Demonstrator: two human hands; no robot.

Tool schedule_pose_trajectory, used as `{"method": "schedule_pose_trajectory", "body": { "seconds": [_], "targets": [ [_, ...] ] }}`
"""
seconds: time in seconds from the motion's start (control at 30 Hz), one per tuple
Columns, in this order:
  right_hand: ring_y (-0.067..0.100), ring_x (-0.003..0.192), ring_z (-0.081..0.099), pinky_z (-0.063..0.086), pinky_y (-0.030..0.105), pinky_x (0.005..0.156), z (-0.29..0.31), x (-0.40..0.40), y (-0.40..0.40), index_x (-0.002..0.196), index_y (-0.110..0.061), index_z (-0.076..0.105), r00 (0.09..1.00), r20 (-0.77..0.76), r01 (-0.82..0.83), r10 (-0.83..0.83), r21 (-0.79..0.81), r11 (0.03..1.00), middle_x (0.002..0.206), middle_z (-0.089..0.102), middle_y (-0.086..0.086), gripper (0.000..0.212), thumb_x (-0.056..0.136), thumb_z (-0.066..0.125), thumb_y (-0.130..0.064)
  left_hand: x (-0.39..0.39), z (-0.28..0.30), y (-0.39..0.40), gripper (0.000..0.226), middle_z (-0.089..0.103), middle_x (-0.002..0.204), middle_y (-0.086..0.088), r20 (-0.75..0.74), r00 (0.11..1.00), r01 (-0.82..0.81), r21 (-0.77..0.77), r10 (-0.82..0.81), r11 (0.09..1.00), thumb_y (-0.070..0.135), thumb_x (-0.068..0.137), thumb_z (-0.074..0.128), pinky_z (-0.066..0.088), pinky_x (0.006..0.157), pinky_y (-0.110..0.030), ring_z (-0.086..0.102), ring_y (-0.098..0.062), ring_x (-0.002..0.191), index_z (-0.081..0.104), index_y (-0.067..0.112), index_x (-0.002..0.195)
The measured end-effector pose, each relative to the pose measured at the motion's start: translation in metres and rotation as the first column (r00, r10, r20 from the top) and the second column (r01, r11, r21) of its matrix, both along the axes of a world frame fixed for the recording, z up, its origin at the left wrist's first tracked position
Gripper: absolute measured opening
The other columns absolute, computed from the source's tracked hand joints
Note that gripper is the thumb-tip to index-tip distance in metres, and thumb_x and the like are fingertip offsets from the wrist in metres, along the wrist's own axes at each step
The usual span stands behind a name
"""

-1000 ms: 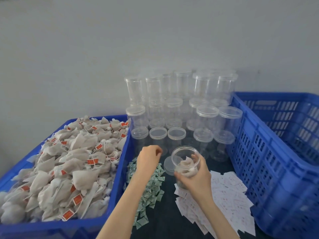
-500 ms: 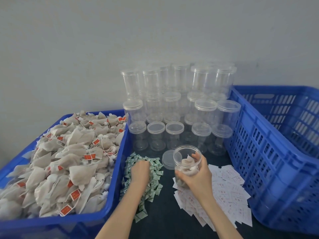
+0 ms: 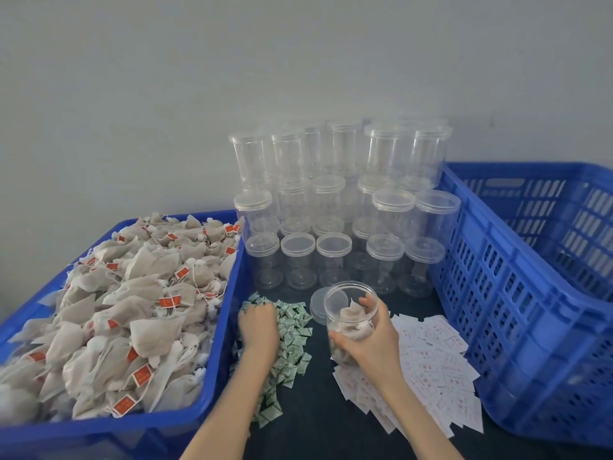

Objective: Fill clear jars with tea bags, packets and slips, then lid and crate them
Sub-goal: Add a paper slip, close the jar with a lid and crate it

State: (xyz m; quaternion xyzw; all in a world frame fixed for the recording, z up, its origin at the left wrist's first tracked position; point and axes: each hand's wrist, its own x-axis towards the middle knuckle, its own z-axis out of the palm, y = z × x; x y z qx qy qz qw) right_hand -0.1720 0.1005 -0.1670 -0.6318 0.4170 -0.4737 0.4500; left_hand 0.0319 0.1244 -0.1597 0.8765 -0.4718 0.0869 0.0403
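Observation:
My right hand point(image 3: 371, 340) grips an open clear jar point(image 3: 348, 313) holding several tea bags, tilted slightly above the dark table. Its loose lid point(image 3: 320, 305) lies flat just behind it. My left hand point(image 3: 258, 327) rests knuckles-up on the pile of small green packets point(image 3: 292, 340), fingers curled down into it; what they hold is hidden. White paper slips point(image 3: 431, 363) are spread to the right of the jar. A blue crate point(image 3: 212, 403) on the left is heaped with tea bags point(image 3: 132, 303) bearing red tags.
Stacked empty lidded clear jars point(image 3: 345, 207) fill the back of the table against the grey wall. A large empty blue crate point(image 3: 517, 293) stands on the right. Dark table surface point(image 3: 315, 423) shows between my forearms.
My left hand dropped from above the packets onto the pile and moved slightly left. The right hand kept holding the jar in about the same place.

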Motion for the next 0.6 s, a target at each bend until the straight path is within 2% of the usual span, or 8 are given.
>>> {"method": "schedule_pose_trajectory", "body": {
  "seconds": [0.1, 0.2, 0.3, 0.4, 0.43, 0.5, 0.53, 0.6],
  "targets": [
    [-0.017, 0.102, 0.053, 0.040, -0.002, 0.078, 0.002, 0.003, -0.001, 0.123, -0.034, 0.049, 1.000, -0.007, -0.002, 0.002, 0.002, 1.000, 0.118, 0.057, -0.021, 0.081, 0.058, 0.095, -0.019, 0.000, 0.005, -0.001, 0.022, 0.067, 0.100, -0.003, -0.059, 0.998, -0.003, -0.045, 0.001, 0.999, -0.002, 0.089, 0.050, 0.046, 0.068, -0.028, 0.062, -0.020, 0.092, 0.058, 0.015, 0.100],
    [-0.018, 0.103, 0.052, 0.039, -0.002, 0.078, 0.003, 0.005, -0.001, 0.122, -0.033, 0.049, 1.000, -0.017, -0.002, 0.002, 0.004, 1.000, 0.118, 0.057, -0.020, 0.080, 0.058, 0.095, -0.021, -0.003, 0.012, -0.002, 0.017, 0.066, 0.094, -0.005, -0.141, 0.990, -0.015, -0.116, -0.001, 0.993, 0.002, 0.091, 0.048, 0.044, 0.059, -0.031, 0.063, -0.023, 0.083, 0.050, 0.014, 0.103],
    [-0.018, 0.101, 0.052, 0.039, -0.002, 0.077, 0.002, 0.007, 0.001, 0.121, -0.033, 0.050, 1.000, -0.022, -0.005, 0.005, 0.014, 1.000, 0.116, 0.058, -0.020, 0.078, 0.057, 0.094, -0.021, -0.008, 0.029, 0.000, 0.010, 0.066, 0.091, -0.004, -0.153, 0.988, -0.014, -0.292, -0.032, 0.956, 0.011, 0.094, 0.049, 0.041, 0.057, -0.031, 0.061, -0.023, 0.080, 0.049, 0.014, 0.104],
    [-0.017, 0.099, 0.054, 0.041, -0.001, 0.075, 0.000, 0.008, 0.002, 0.115, -0.038, 0.050, 1.000, -0.018, -0.022, 0.023, 0.044, 0.999, 0.114, 0.060, -0.020, 0.075, 0.057, 0.093, -0.020, -0.017, 0.057, 0.003, 0.012, 0.065, 0.088, 0.002, -0.174, 0.974, 0.035, -0.525, -0.148, 0.851, 0.017, 0.093, 0.057, 0.040, 0.056, -0.028, 0.061, -0.019, 0.075, 0.050, 0.014, 0.103],
    [-0.017, 0.098, 0.055, 0.041, -0.001, 0.074, -0.001, 0.008, 0.002, 0.113, -0.040, 0.050, 1.000, -0.015, -0.022, 0.023, 0.052, 0.998, 0.112, 0.060, -0.020, 0.073, 0.056, 0.092, -0.019, -0.023, 0.068, 0.004, 0.017, 0.065, 0.087, 0.005, -0.251, 0.939, 0.045, -0.584, -0.233, 0.811, 0.017, 0.091, 0.062, 0.043, 0.059, -0.026, 0.063, -0.016, 0.075, 0.051, 0.015, 0.104],
    [-0.017, 0.096, 0.056, 0.041, -0.001, 0.073, -0.001, 0.008, 0.003, 0.110, -0.041, 0.051, 1.000, -0.013, -0.016, 0.017, 0.056, 0.998, 0.107, 0.062, -0.021, 0.072, 0.056, 0.091, -0.018, -0.036, 0.091, 0.002, 0.027, 0.065, 0.086, 0.009, -0.434, 0.790, 0.065, -0.643, -0.433, 0.763, 0.014, 0.085, 0.070, 0.049, 0.067, -0.021, 0.064, -0.009, 0.076, 0.049, 0.017, 0.102],
    [-0.016, 0.096, 0.057, 0.042, 0.000, 0.073, -0.001, 0.008, 0.004, 0.111, -0.042, 0.051, 1.000, -0.015, -0.016, 0.017, 0.054, 0.998, 0.106, 0.062, -0.022, 0.072, 0.056, 0.091, -0.019, -0.041, 0.100, -0.001, 0.030, 0.066, 0.085, 0.009, -0.490, 0.711, 0.115, -0.626, -0.504, 0.771, 0.013, 0.081, 0.073, 0.050, 0.071, -0.020, 0.064, -0.006, 0.076, 0.050, 0.017, 0.099],
    [-0.012, 0.093, 0.060, 0.045, 0.002, 0.070, -0.001, 0.009, 0.005, 0.111, -0.047, 0.051, 1.000, -0.013, -0.022, 0.022, 0.050, 0.999, 0.101, 0.066, -0.022, 0.072, 0.054, 0.088, -0.024, -0.053, 0.110, -0.007, 0.026, 0.071, 0.086, 0.006, -0.540, 0.619, 0.329, -0.481, -0.571, 0.812, 0.012, 0.076, 0.077, 0.054, 0.077, -0.021, 0.065, -0.005, 0.077, 0.056, 0.018, 0.092]
  ]
}}
